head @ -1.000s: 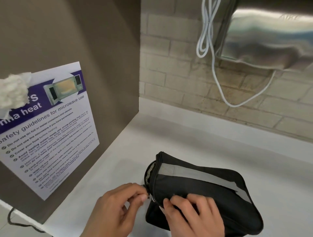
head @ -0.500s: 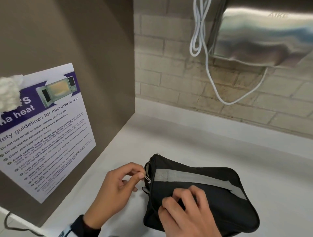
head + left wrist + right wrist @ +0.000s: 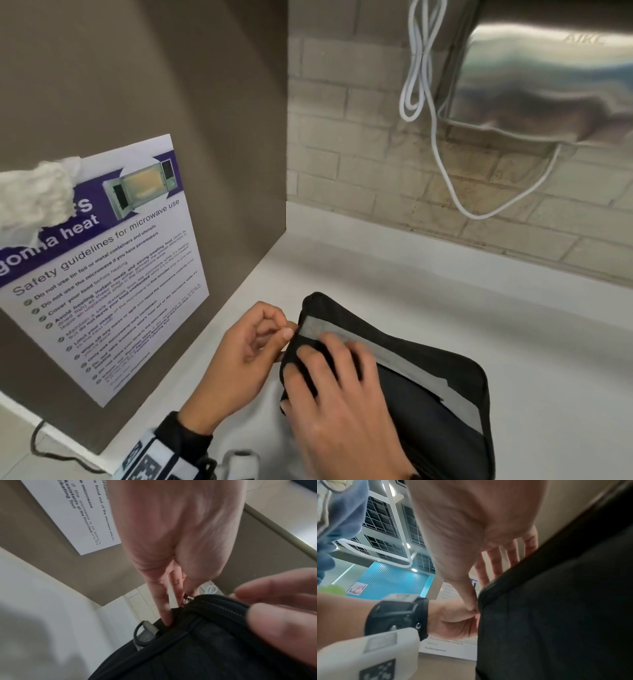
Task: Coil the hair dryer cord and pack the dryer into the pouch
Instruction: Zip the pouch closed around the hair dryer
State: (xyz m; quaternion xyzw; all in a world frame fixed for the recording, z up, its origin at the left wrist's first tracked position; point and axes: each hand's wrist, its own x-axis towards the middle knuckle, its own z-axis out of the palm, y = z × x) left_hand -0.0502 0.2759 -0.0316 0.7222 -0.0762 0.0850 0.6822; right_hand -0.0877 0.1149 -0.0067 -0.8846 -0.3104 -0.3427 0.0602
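Here the black pouch [image 3: 428,383] lies on a white desk [image 3: 513,308], close to the near edge. A grey strip [image 3: 394,359] runs across its top. The zip [image 3: 223,608] along its edge looks shut in the left wrist view. The hair dryer cannot be seen.

The left hand [image 3: 239,356] is at the pouch's left end. Its thumb and finger pinch something small there, likely the zip pull [image 3: 186,597], but it is too small to be sure. The right hand [image 3: 342,404] lies on top of the pouch with its fingers spread and lightly bent, pressing it down, with the thumb at the near side.

A brown panel [image 3: 205,102] stands at the left of the desk. A poster [image 3: 113,274] about microwave safety is stuck on it. A fluffy white thing [image 3: 34,195] pokes in front of the poster's top corner. Behind the desk is a wall of pale bricks [image 3: 342,137]. A shiny metal box [image 3: 548,85] hangs on the wall up high, and a white cable [image 3: 442,144] loops down beside and under it. A thin dark cable [image 3: 37,442] lies at the lower left
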